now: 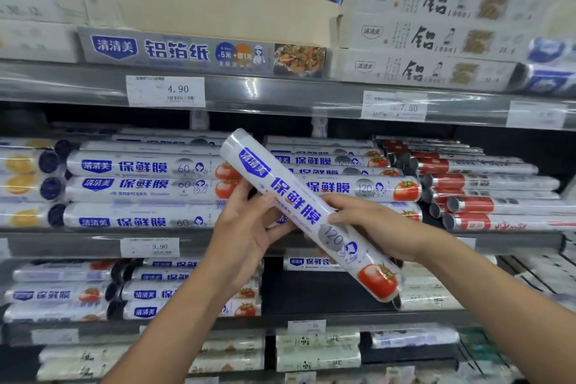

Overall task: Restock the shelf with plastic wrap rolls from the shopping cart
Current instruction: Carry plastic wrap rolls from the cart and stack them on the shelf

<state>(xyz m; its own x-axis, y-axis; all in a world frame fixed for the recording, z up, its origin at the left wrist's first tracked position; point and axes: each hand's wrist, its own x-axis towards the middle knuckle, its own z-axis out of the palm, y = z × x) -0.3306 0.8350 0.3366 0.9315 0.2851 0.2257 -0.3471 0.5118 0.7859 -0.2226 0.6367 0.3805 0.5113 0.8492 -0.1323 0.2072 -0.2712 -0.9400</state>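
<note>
I hold a white plastic wrap roll [299,206] with blue lettering, a "120" mark and a tomato picture, tilted from upper left to lower right in front of the middle shelf [280,241]. My left hand [246,227] cups it from below near its middle. My right hand [371,227] grips its lower half from the right. Behind it lie stacked rolls of the same kind marked 120 [355,187], and rolls marked 60 [140,184] to their left. The shopping cart is out of view.
Red-labelled rolls [486,206] fill the right of the middle shelf. Foil boxes [430,31] are stacked on the upper shelf. Price tags [165,91] hang on the rails. The lower shelf holds more wrap rolls [62,293] and a dark gap [311,293].
</note>
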